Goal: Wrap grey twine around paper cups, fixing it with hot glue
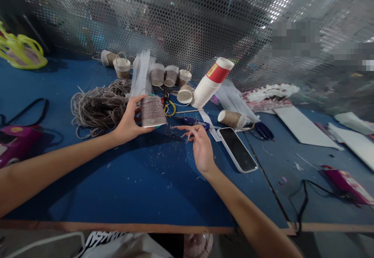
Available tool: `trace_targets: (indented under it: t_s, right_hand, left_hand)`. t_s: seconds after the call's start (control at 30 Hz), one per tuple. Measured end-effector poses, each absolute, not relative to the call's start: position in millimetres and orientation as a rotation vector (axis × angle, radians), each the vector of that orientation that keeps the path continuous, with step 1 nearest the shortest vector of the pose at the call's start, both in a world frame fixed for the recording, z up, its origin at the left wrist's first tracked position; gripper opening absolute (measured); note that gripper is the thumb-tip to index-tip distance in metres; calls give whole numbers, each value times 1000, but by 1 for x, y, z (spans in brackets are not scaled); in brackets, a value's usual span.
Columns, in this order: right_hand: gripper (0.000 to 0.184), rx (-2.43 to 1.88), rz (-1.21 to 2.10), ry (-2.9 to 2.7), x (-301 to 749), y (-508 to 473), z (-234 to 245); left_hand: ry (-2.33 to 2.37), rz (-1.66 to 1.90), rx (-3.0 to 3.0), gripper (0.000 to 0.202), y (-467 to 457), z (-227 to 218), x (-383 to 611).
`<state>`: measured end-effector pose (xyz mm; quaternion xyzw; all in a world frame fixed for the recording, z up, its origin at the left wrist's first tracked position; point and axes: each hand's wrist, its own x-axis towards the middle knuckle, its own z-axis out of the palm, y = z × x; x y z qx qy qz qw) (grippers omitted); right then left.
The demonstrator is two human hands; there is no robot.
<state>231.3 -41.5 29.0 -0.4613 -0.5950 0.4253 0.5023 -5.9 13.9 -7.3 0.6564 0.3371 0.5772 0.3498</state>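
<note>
My left hand [127, 124] grips a paper cup wound with grey-brown cord [152, 112], held above the blue table. The cup lies on its side or tilted, with its pale rim low and cord covering its wall. To the right, my right hand [202, 149] hovers low over the table with its index finger stretched out and the other fingers loosely bent. Nothing shows in it. Just beyond those fingers lies a blue-handled tool [191, 121]. Yellow-handled scissors [171, 109] lie behind the held cup. A tangled heap of grey cord [97, 108] spreads to the left.
A leaning stack of paper cups [206, 88] stands behind, near several cord-wrapped cups [157, 75]. A phone [238, 151] lies right of my right hand. Purple glue guns, one at left [20, 143] and one at right [349, 184], flank the work area. Perforated metal [175, 24] rises behind.
</note>
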Motion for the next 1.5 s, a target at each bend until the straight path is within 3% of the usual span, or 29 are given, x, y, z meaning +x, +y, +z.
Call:
trace_targets:
  t_s: [0.17, 0.37, 0.47, 1.03, 1.3, 1.5]
  right_hand:
    - [14, -1136, 770, -1425, 234, -42, 24]
    - [16, -935, 290, -2090, 228, -58, 35]
    - [19, -908, 215, -2309, 224, -63, 37]
    - [18, -1154, 544, -2204, 223, -59, 33]
    - [35, -934, 847, -1992, 219, -56, 27]
    - [36, -907, 875, -2037, 219, -57, 23]
  left_hand:
    - [862, 1476, 1731, 82, 15, -8, -6]
    - [822, 1423, 1726, 83, 18, -11, -5]
    - [832, 1407, 1736, 83, 18, -11, -6]
    - [785, 1488, 1786, 81, 20, -12, -8]
    - [570, 1293, 1850, 82, 21, -11, -7]
    - [519, 1264, 1946, 108, 19, -8, -6]
